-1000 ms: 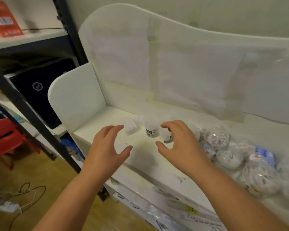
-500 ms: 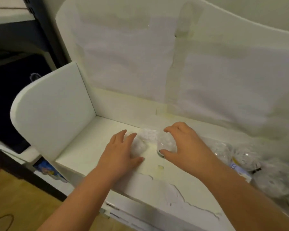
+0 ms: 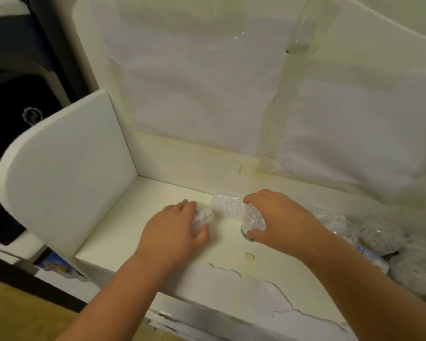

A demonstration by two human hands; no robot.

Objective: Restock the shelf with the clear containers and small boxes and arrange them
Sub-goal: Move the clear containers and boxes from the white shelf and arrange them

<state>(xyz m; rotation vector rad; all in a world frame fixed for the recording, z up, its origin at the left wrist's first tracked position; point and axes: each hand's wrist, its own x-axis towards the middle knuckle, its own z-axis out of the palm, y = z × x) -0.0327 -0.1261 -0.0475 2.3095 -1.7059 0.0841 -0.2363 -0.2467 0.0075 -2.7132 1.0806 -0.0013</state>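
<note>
On the white shelf (image 3: 123,232), the left hand (image 3: 175,232) curls around a small clear container (image 3: 203,217). The right hand (image 3: 280,222) grips a clear jar (image 3: 252,221), seemingly upright. Between them lies a clear packet (image 3: 228,207), long axis left-right.

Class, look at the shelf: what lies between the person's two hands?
In the head view, a clear container of white contents sits between the left hand and right hand, toward the back.

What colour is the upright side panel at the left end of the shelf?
Plain white, no pattern. The side panel shows clearly in the head view.
</note>
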